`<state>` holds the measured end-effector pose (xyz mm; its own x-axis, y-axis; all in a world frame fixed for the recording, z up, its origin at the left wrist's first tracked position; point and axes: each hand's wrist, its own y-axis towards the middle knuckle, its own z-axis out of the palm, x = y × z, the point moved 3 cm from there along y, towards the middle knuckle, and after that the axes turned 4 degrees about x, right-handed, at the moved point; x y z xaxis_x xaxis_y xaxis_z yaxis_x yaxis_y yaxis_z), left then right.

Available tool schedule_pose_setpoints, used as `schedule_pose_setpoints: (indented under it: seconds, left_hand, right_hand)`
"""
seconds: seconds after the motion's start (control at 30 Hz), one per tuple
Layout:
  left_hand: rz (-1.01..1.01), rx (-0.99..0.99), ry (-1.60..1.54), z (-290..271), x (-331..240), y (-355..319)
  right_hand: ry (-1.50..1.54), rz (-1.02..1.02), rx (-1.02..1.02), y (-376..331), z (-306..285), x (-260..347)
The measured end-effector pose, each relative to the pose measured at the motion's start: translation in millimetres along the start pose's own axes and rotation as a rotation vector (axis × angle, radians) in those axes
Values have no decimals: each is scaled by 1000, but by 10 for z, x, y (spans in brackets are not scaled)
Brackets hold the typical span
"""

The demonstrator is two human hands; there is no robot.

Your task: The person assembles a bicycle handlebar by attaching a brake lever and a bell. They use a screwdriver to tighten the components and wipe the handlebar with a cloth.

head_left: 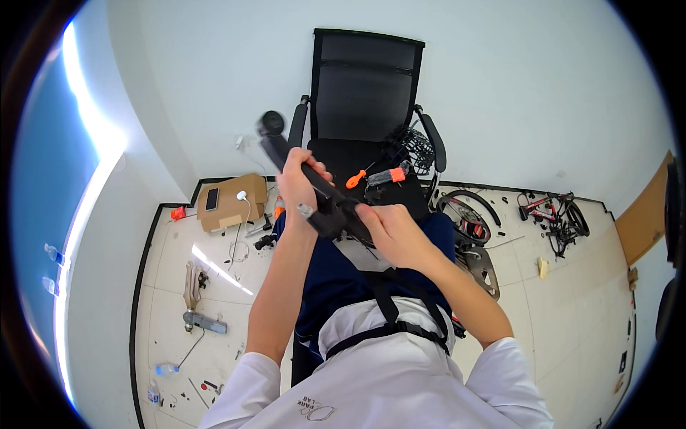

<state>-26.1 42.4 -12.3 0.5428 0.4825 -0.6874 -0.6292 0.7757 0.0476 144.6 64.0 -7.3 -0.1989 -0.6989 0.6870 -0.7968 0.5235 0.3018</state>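
Black part (314,182) being held over lap: left hand (296,184) gripping its shaft, right hand (389,227) clamping lower end, chair (364,93) ahead.

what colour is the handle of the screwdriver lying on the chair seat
Orange, seen in the head view: the screwdriver lies on the black chair seat.

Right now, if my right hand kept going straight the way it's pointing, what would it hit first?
The right hand points up-left along the long black part it grips, so it would likely meet the left hand clamped further up; depth is hard to judge.
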Motion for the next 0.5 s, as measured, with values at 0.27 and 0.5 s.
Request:
schedule_pose_setpoints:
  seconds: [0.27, 0.5]
  left_hand:
    - [884, 114, 403, -114, -65, -55]
    - [816, 311, 193, 80, -145, -185]
  right_hand:
    - [552, 307, 137, 182, 443, -381]
    - [434, 233, -5, 35, 310, -395]
